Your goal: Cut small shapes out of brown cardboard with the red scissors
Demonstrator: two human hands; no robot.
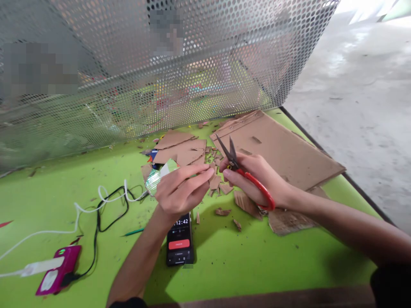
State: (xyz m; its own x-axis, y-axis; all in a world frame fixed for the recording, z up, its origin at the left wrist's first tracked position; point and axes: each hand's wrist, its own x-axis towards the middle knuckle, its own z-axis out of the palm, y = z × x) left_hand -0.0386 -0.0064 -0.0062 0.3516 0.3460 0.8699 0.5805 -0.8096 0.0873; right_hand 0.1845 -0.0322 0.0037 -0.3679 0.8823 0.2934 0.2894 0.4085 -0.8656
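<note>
My right hand [261, 175] is closed around red-handled scissors [231, 157], their dark blades parted and pointing up and away from me. To its left, my left hand [183, 188] is pinched, the fingertips pressed together near the scissors. Whatever may be between those fingertips is too small to make out. Small cardboard scraps [215, 183] lie scattered on the green table [224, 261] below and between the hands. A shiny green-and-white wrapper [153, 182] shows just behind my left hand. Beneath my left wrist lies a phone [179, 252] with a lit screen, its upper part hidden.
A large cardboard sheet [289, 158] lies at the right, near the table edge. Smaller cardboard pieces [181, 149] lie farther back, before a perforated metal panel [192, 81]. At left are a magenta power bank [69, 261], white and black cables [96, 218] and a green pencil [134, 232].
</note>
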